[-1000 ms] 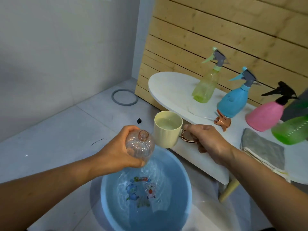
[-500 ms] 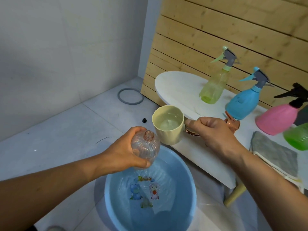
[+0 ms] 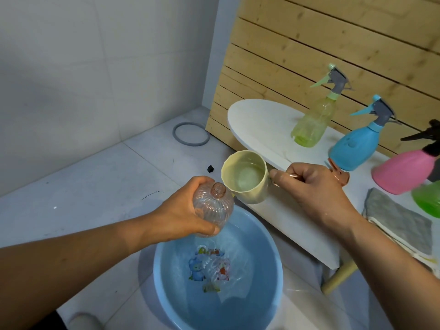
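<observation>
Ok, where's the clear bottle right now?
In the head view it sits left of centre: the left hand grips the bottle above the blue basin, its open neck beside the yellow cup.

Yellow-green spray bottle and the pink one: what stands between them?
The blue spray bottle stands between them on the white table, in the head view.

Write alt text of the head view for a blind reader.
A left hand grips an uncapped clear ribbed bottle above a blue basin of water on the floor, while the right hand holds a cream cup of water by its handle, rim beside the bottle's mouth. Behind, a white table carries coloured spray bottles and a grey cloth.
</observation>
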